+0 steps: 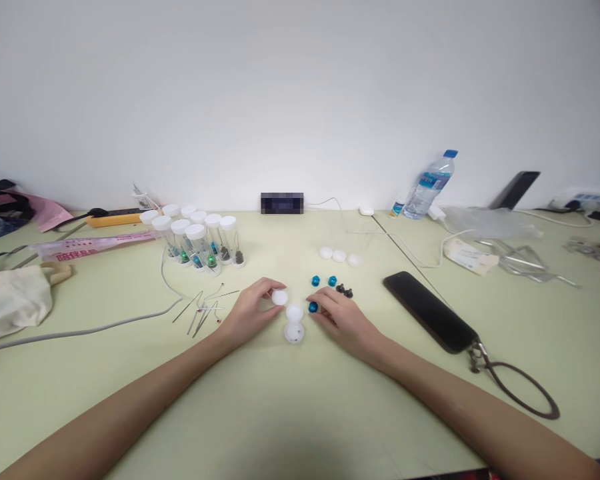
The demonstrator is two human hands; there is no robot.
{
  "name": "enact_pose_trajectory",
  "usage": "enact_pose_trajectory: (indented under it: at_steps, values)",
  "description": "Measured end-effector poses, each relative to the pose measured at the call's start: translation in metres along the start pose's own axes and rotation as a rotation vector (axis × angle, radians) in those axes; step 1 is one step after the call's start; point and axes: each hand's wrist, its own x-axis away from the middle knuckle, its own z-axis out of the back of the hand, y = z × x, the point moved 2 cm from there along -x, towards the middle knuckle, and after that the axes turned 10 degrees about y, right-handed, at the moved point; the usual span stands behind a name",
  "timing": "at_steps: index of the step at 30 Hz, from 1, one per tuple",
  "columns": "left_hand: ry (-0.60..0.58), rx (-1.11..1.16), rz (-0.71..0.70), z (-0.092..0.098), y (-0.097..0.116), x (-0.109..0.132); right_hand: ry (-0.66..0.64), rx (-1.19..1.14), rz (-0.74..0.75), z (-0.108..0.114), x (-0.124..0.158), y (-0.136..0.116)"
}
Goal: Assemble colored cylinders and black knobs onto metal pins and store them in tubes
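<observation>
At the centre of the frame, the left hand (250,310) pinches a white cap (279,297) in its fingertips. The right hand (343,317) is closed on a blue bead (313,307). A small vial (294,325) stands between them on the counter (280,413). Two loose blue beads (324,281) and some dark beads (345,291) lie just above the right hand. Pins (203,310) lie near the left hand's left side. A black phone (430,311) lies well apart at the right, and capped vials (196,239) are clustered at the upper left.

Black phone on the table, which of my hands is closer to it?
Right. The right hand lies just left of the black phone, at a blue bead; the left hand is farther left, holding a white cap.
</observation>
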Motion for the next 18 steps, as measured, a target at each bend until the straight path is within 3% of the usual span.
enact_pose_trajectory:
  at_steps: [4,7,14,18]
  values:
    - [-0.001,-0.010,0.014,-0.001,-0.002,0.000,0.046,0.029,0.012,0.006,-0.001,-0.001]
    - [-0.003,-0.012,0.020,-0.001,-0.003,-0.001,0.155,0.044,-0.010,0.017,-0.004,0.005]
    - [-0.001,-0.021,0.023,0.000,-0.003,0.000,0.429,-0.023,-0.252,0.042,-0.008,0.030]
    - [0.010,-0.028,0.023,-0.001,-0.003,0.001,0.425,-0.035,-0.303,0.041,-0.009,0.038]
